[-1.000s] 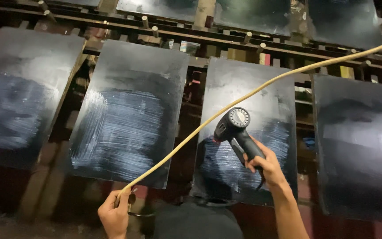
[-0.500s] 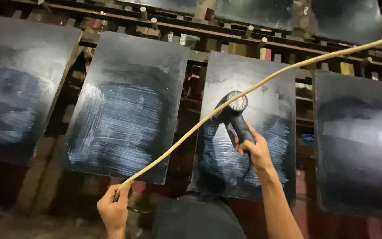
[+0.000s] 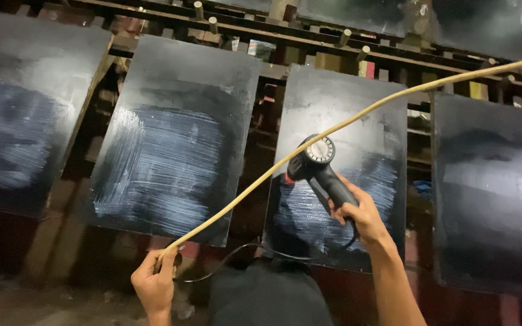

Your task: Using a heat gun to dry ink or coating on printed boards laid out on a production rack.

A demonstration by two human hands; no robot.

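Right hand is wrapped tight around the grip of a black heat gun, nozzle aimed at the third dark panel in the row, so the gun sits right in front of that panel's lower middle, close to the surface but I can't tell if it's touching. Left hand is down and to the left of the gun, fingers closed around the end of a long tan hose or cord that arcs up over the gun and off the top right. A thin black power cable loops below the gun toward the left hand. As for progress, my read: the panel left of the gun and the far left one both have a streaky whitish-blue patch across the lower half, and the one behind the gun has a similar patch, so those look worked. The panel right of the gun looks hazier and less streaked, maybe still to go. All lean on a wooden rack.
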